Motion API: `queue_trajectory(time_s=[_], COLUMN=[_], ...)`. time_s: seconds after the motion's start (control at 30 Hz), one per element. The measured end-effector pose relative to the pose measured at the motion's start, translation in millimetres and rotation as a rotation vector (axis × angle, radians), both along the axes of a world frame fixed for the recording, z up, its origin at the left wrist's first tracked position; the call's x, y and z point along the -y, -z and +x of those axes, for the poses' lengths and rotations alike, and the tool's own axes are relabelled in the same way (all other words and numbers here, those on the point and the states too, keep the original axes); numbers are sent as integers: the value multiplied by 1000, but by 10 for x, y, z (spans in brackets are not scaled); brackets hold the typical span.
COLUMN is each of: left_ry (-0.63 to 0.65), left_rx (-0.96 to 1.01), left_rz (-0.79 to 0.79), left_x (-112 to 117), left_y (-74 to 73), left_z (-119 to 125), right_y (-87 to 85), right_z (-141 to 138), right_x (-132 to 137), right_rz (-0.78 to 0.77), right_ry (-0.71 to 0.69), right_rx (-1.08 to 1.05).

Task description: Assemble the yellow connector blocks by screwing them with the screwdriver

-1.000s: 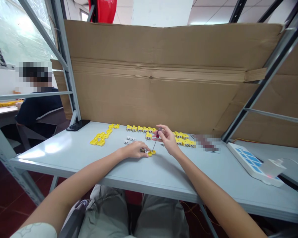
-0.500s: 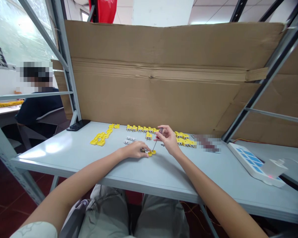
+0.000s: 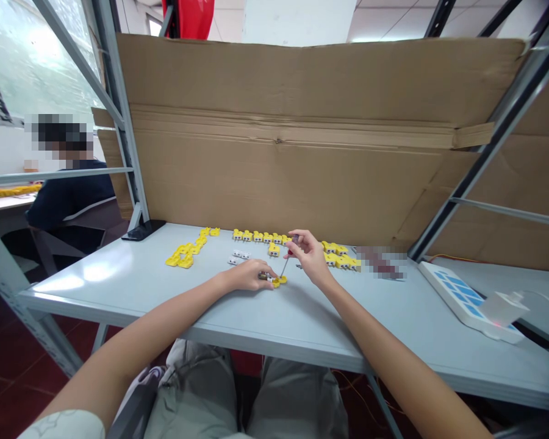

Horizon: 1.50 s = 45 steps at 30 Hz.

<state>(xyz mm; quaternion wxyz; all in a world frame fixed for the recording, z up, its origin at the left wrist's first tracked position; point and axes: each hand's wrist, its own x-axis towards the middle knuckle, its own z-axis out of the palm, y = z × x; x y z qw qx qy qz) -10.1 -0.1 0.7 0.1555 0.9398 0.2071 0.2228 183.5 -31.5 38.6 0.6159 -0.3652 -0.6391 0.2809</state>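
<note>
My right hand [image 3: 310, 253] is closed around the handle of a screwdriver [image 3: 284, 267], its thin shaft slanting down to a small yellow plastic part [image 3: 280, 281] on the table. Pressed to the tabletop, my left hand [image 3: 251, 275] grips that yellow part by its left side with thumb and fingers. A dark piece and a white bit show at those fingers, too small to name. Just beyond my left hand lie white strips [image 3: 241, 254]. One yellow piece [image 3: 273, 249] stands behind the screwdriver, in front of a row of similar yellow pieces [image 3: 257, 236].
More yellow pieces lie at the left [image 3: 179, 256] and right [image 3: 342, 261]. A phone [image 3: 144, 230] rests at the back left corner. A power strip [image 3: 466, 299] with a plugged charger is at the right. Cardboard [image 3: 293, 177] walls the back. A person [image 3: 73, 189] sits beyond the left frame.
The view has shifted very slightly. Both hands stay in nearly the same place, the screwdriver still on the yellow part, with only a small shift of the right fingers on the handle.
</note>
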Motion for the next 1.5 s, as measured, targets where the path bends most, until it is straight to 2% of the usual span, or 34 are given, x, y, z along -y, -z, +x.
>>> queue_trajectory(time_s=[0.2, 0.43, 0.67, 0.93, 1.13, 1.27, 1.4, 1.5], left_ry=[1, 1, 9, 19, 22, 24, -3, 1], left_rx=[4, 8, 3, 19, 14, 7, -7, -9], left_rz=[-8, -13, -5, -13, 2, 1, 4, 16], left_x=[18, 15, 18, -8, -17, -7, 3, -2], left_y=[-22, -14, -22, 3, 8, -1, -14, -11], left_z=[-4, -6, -6, -12, -8, -9, -16, -27], right_y=[17, -13, -12, -20, -18, -25, -41, -65], right_z=[11, 2, 15, 7, 55, 50, 52, 160], right_x=[-6, 10, 15, 16, -6, -7, -9, -55], right_rz=[-59, -33, -66, -48, -81, -83, -100, -61], right_ry=[-151, -49, -183, -52, -149, -72, -69, 46], right_rx=[-34, -27, -8, 11, -1, -23, -7, -56])
